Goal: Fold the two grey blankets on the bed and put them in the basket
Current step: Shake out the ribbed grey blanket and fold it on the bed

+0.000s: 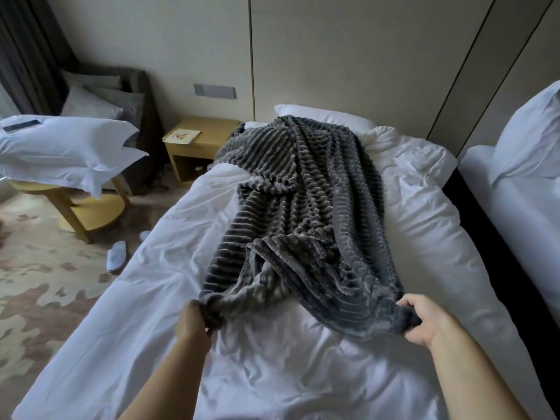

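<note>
A dark grey ribbed blanket point(303, 213) lies crumpled lengthwise down the middle of the white bed point(145, 292), reaching from the pillow at the head to near me. My left hand point(194, 324) is closed on its near left corner. My right hand point(419, 319) grips its near right corner. Both corners are lifted slightly off the sheet. I cannot tell whether the heap is one blanket or two. No basket is in view.
A white pillow point(321, 116) lies at the headboard. A wooden nightstand point(197, 147) stands left of the bed. Further left is a round wooden table point(75, 207) stacked with pillows, and slippers point(116, 256) lie on the carpet. A second bed point(521, 192) is on the right.
</note>
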Demonstrator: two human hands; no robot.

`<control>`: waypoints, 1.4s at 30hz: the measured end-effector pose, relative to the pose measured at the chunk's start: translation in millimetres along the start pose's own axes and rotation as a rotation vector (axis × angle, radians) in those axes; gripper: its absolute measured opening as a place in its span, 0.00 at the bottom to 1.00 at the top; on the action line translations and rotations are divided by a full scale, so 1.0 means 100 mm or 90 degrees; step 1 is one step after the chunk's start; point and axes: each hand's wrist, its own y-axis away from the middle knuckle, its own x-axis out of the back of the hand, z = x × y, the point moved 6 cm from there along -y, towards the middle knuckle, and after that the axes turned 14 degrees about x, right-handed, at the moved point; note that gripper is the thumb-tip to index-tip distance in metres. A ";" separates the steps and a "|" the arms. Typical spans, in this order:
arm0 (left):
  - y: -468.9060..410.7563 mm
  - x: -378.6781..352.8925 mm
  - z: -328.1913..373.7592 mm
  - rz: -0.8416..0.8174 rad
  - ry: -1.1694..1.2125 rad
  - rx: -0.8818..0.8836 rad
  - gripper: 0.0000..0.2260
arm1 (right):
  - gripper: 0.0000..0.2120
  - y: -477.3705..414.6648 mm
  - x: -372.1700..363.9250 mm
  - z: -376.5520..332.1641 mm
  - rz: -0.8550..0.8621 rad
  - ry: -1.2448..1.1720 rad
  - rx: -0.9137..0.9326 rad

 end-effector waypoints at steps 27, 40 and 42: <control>0.41 -0.62 0.01 -0.100 -0.266 0.118 0.10 | 0.12 0.42 -0.07 -0.98 0.108 0.040 0.441; 2.32 -1.45 1.13 -0.404 -0.148 -0.549 0.30 | 0.10 1.43 -0.14 -2.46 0.009 -0.207 0.759; 2.41 -1.56 1.06 -0.432 -0.099 -0.511 0.33 | 0.04 1.35 -0.35 -2.19 0.015 -0.170 0.604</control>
